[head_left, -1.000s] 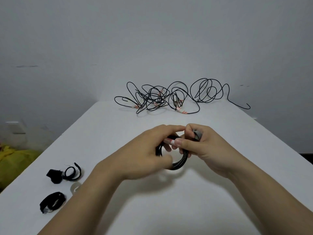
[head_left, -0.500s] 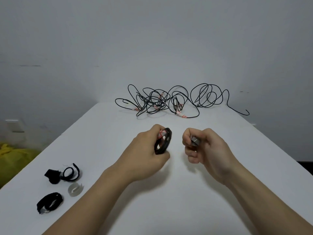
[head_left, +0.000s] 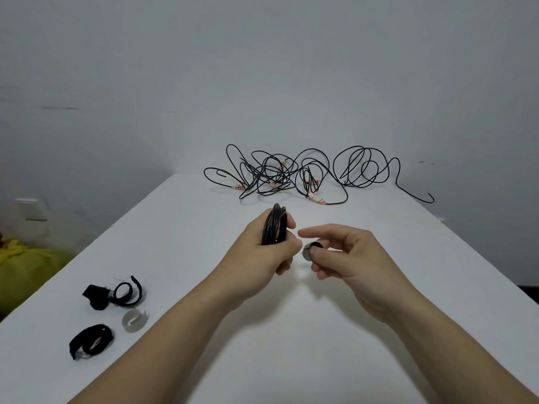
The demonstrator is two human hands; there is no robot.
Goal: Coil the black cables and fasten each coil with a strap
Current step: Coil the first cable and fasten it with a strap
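One coil (head_left: pixel 275 225) is wound up and stands on edge in our left hand (head_left: pixel 262 258), over the middle of the table (head_left: pixel 291 360). We've got the fingers curled tight round the lower part of the bundle, which we reckon is just to stop the loops springing apart before anything binds them. Our right hand (head_left: pixel 347 258) is just beside it, pinching a small rolled strap (head_left: pixel 310 250) between thumb and fingers, index finger stuck out toward the coil. Strap and coil look apart, though the gap is tiny. Our guess is that the strap needs unrolling first, then passing through the ring. Both hands seem lifted off the tabletop, which makes sense, since that lets the strap go all the way round.

Plenty left to do, though. The loose cables (head_left: pixel 291 173) lie in a tangled heap along the far edge, one tail trailing toward the far right corner and hooking close to the right edge. That bit could slide off if we yank the heap carelessly.

Spare straps lie near the left edge, toward the near corner: a looped black strap (head_left: pixel 116 294), a pale grey strap (head_left: pixel 134 319) just nearer us, and a flat black strap (head_left: pixel 90 341) nearest of all. With those on the left and the heap at the far edge, our hands get working room in the middle and to the right. Off the left edge, a yellow bag (head_left: pixel 26 266) sits lower down.
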